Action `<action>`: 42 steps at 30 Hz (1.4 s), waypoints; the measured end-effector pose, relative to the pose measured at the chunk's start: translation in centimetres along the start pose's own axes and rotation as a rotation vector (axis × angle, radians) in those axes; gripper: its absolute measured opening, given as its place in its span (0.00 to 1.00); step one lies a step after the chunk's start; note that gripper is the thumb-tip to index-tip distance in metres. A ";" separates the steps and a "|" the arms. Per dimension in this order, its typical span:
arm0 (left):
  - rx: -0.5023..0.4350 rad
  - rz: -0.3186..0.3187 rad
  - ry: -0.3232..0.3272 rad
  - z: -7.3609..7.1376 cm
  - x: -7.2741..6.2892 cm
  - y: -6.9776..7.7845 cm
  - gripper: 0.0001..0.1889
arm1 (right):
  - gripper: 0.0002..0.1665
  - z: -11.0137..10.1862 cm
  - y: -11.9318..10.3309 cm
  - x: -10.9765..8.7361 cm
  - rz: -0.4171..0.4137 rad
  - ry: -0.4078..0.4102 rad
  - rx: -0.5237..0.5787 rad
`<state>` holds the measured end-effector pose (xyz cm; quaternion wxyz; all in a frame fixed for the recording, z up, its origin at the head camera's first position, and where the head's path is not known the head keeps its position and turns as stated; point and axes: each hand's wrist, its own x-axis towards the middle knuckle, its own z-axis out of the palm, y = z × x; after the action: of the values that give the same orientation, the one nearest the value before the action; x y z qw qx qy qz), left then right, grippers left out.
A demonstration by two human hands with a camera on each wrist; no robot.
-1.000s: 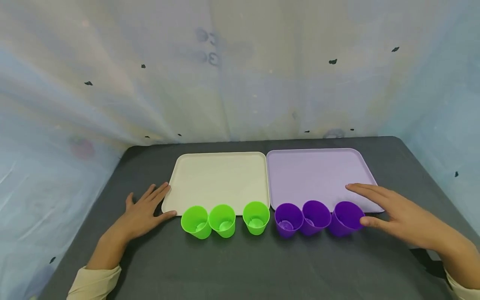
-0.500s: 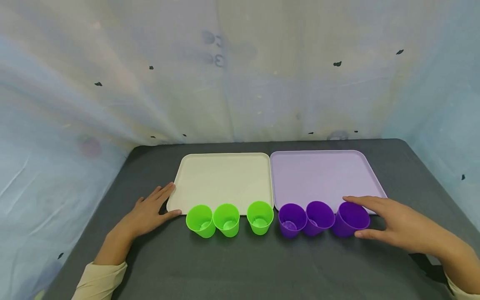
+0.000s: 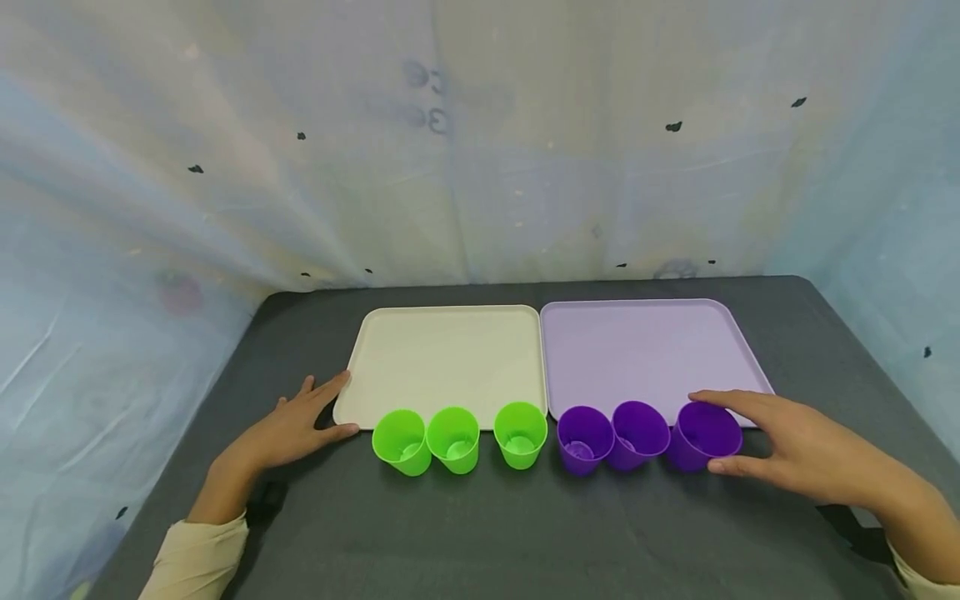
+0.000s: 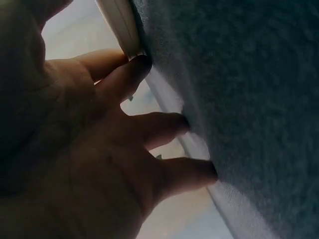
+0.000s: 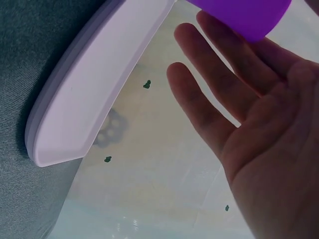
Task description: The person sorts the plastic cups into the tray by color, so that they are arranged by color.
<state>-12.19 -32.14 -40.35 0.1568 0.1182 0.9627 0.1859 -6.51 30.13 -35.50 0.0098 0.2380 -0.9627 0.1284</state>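
Note:
In the head view my left hand (image 3: pixel 288 429) lies at the left edge of the cream tray (image 3: pixel 442 354), its fingertips touching the edge. The left wrist view shows those fingers (image 4: pixel 159 127) extended, with the tips down on the dark cloth by the tray's rim. My right hand (image 3: pixel 795 442) holds the rightmost purple cup (image 3: pixel 686 454) between the thumb in front and the index finger behind. In the right wrist view this purple cup (image 5: pixel 249 17) meets the index side of the hand, while the other fingers (image 5: pixel 197 104) extend free of it. The cup stands upright.
Two more purple cups (image 3: pixel 585 442) (image 3: pixel 637 437) and three green cups (image 3: pixel 401 442) stand in a row along the trays' near edge. A lilac tray (image 3: pixel 637 350) adjoins the cream one. Patterned curtains (image 3: pixel 480 167) enclose the dark-clothed table (image 3: pixel 480 533).
My right hand has come down and closed in around the rightmost purple cup, which shifts very slightly right. The left hand stays by the cream tray, with its fingers a little rearranged.

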 end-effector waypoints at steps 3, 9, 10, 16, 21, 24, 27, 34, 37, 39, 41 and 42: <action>-0.031 0.026 0.012 -0.2 0.1 0.1 0.47 | 0.44 -0.3 0.0 0.0 0.020 -0.010 -0.006; 0.002 0.060 0.048 -0.6 0.1 0.1 0.46 | 0.44 -0.7 0.0 -0.1 0.015 0.018 0.003; 0.029 0.062 0.053 -0.6 0.1 0.1 0.47 | 0.44 -0.8 0.0 -0.2 0.015 0.020 0.005; 0.247 0.071 0.128 0.7 -0.1 0.1 0.43 | 0.43 -0.6 0.1 -0.3 0.036 0.037 0.003; 0.287 0.044 0.181 1.6 -0.7 0.3 0.40 | 0.42 -0.7 0.2 0.0 0.070 0.030 0.013; 0.271 0.031 0.199 1.7 -1.0 0.5 0.39 | 0.43 -1.1 0.4 0.5 0.100 0.038 0.033; 0.276 0.046 0.212 1.6 -0.9 0.5 0.39 | 0.44 -1.6 0.5 1.4 0.134 0.068 0.049; 0.271 0.062 0.222 1.9 -0.8 0.1 0.39 | 0.41 -2.6 -0.9 5.4 0.137 0.049 0.159; 0.274 0.068 0.231 1.8 -0.8 0.0 0.39 | 0.42 -2.3 -2.1 7.5 0.127 0.033 0.182; 0.272 0.070 0.233 1.8 -0.7 0.0 0.39 | 0.43 -2.2 -2.8 8.7 0.119 0.018 0.188; 0.268 0.072 0.233 1.9 -0.6 0.0 0.39 | 0.44 -2.2 -3.5 9.8 0.111 0.006 0.184; 0.268 0.072 0.233 1.9 -0.5 0.0 0.40 | 0.45 -2.3 -3.8 10.3 0.107 -0.001 0.182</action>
<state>-11.07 -31.66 -41.91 0.0202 0.1502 0.9857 0.0737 -14.00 22.79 -31.53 -0.0193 0.1861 -0.9584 0.2155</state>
